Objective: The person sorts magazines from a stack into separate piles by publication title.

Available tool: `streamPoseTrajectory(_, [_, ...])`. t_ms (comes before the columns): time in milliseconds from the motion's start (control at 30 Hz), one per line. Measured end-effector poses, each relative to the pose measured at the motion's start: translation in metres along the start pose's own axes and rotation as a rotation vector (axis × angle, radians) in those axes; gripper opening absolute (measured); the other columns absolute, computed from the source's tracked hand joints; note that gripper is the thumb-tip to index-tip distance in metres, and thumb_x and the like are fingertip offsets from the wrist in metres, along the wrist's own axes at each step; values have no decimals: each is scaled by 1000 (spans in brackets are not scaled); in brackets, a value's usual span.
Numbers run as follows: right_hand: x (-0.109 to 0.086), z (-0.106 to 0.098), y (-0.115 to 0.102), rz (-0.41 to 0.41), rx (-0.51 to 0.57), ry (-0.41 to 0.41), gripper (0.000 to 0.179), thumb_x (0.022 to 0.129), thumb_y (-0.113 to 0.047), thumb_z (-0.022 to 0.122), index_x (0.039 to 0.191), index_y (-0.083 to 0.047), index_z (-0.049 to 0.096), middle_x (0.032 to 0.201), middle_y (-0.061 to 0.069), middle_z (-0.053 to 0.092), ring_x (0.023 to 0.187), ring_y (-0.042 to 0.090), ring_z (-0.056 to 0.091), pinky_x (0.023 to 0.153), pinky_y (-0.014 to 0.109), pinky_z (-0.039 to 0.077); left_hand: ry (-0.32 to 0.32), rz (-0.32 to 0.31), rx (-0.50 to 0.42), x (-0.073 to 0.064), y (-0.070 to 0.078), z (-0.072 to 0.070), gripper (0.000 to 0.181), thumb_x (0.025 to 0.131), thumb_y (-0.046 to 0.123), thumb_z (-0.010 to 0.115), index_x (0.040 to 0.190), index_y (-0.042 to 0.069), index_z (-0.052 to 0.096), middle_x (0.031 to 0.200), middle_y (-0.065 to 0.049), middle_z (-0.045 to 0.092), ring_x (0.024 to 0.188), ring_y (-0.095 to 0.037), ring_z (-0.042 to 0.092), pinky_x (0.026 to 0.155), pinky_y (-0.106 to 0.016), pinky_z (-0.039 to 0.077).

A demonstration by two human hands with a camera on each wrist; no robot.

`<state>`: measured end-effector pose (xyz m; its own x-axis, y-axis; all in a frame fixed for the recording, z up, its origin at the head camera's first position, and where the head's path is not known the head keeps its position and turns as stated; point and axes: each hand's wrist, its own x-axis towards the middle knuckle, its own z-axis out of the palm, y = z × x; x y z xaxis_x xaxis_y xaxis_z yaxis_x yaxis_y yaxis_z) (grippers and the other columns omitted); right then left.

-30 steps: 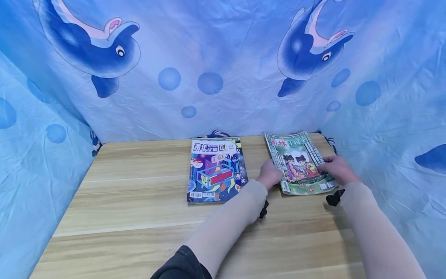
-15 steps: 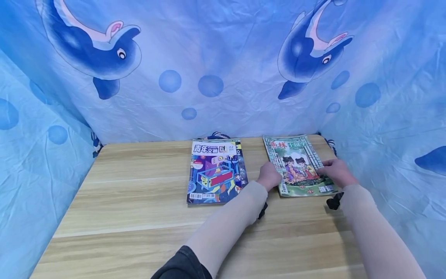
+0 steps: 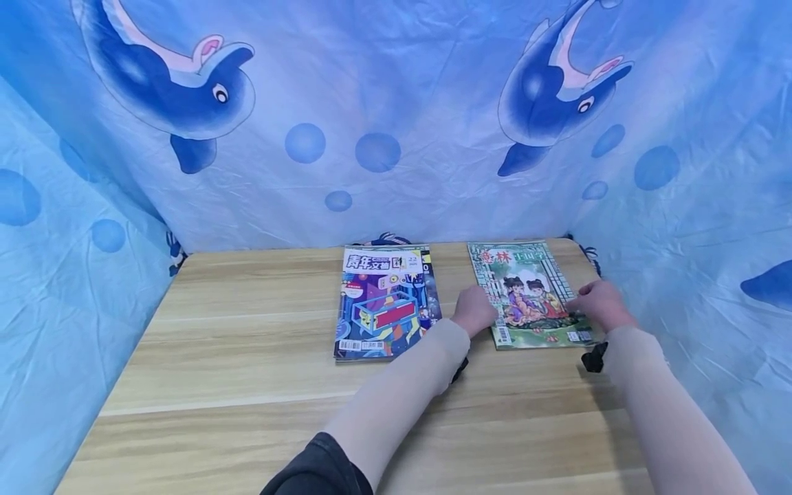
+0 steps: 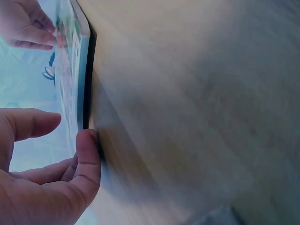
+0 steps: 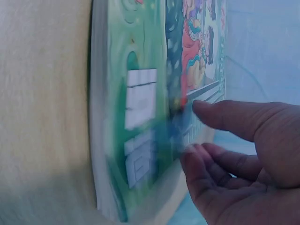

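Observation:
A green magazine [image 3: 526,333] with two cartoon children on its cover lies flat at the table's right side. At its left edge is my left hand [image 3: 475,311]; the left wrist view shows thumb and fingers [image 4: 88,150] apart, with fingertips close beside the magazine's edge [image 4: 84,70]. My right hand [image 3: 599,304] is at the opposite edge. In the right wrist view its thumb [image 5: 220,112] is over the cover and its fingers [image 5: 194,164] are beside the edge, with a gap between them. Whether either hand still touches the magazine is hard to tell.
Left of the hands, a stack of magazines [image 3: 383,302] with a purple-blue cover on top lies on the wooden table [image 3: 247,330]. Blue dolphin-printed cloth [image 3: 408,89] hangs behind and at both sides. Dark blue cord tassels [image 3: 390,238] show along the back edge.
The green magazine, a little raised and tilted at first, has settled flat on the table. Both hands have loosened at its edges, and the left hand has shifted slightly left.

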<state>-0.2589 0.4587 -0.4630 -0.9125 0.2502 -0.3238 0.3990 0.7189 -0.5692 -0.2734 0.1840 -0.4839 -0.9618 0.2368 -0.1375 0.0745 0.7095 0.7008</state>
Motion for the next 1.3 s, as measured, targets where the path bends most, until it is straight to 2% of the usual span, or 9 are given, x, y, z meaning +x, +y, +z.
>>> streamPoseTrajectory(167, [-9,0,-13,0,-39,64,70,95,-23,67,141,21,36,136,42,41,121,55,45,96,63,45,-7,-3,-27,2,-3,-10,17,87,8,71,72,8,63,66,-2,58,55,-15,53,49,-26,46])
streamPoseTrajectory(367, [-20,0,-34,-113,-11,133,71,97,-27,66,142,19,38,135,40,45,119,53,49,94,61,47,13,-10,-105,-2,1,-37,22,92,10,71,72,6,62,59,-5,59,46,-16,54,45,-28,46])
streamPoseTrajectory(467, [-25,2,-45,-151,24,144,72,97,-29,67,144,18,37,134,38,47,118,51,50,94,60,48,38,15,-125,-7,3,-52,11,91,9,70,92,-2,68,78,-9,67,49,-15,51,49,-27,48])
streamPoseTrajectory(567, [-32,4,-58,-180,37,170,72,98,-32,67,143,17,39,135,37,48,119,50,51,93,59,49,62,45,-168,-12,-1,-67,40,92,10,67,129,-4,63,115,-14,68,62,-18,56,62,-30,54])
streamPoseTrajectory(667, [-40,7,-70,-195,71,175,72,99,-37,66,143,14,42,136,36,48,120,50,50,94,59,48,88,89,-184,-20,-9,-79,54,94,11,64,145,-2,52,135,-16,61,90,-23,66,80,-35,56])
streamPoseTrajectory(767, [-50,11,-81,-229,131,172,75,99,-41,65,146,12,42,137,34,48,123,49,49,97,59,46,116,129,-169,-30,-19,-91,54,95,13,63,145,-3,51,135,-18,61,117,-26,61,92,-37,54])
streamPoseTrajectory(867, [-59,20,-93,-293,212,181,73,98,-39,68,146,11,43,137,32,51,124,46,51,99,57,46,161,153,-180,-43,-30,-105,54,95,13,64,143,-5,51,131,-20,62,115,-27,61,93,-39,53])
streamPoseTrajectory(1067, [-74,41,-111,-361,335,162,76,97,-38,70,150,7,39,141,28,51,128,40,51,102,51,47,223,134,-257,-71,-45,-128,59,96,21,70,146,-2,49,129,-17,62,91,-18,63,80,-35,56])
streamPoseTrajectory(1300, [-84,59,-121,-437,392,147,82,94,-47,72,152,2,40,145,23,50,133,37,47,107,50,43,233,125,-318,-97,-59,-145,66,95,29,74,150,6,47,134,-11,60,107,-21,63,82,-34,58])
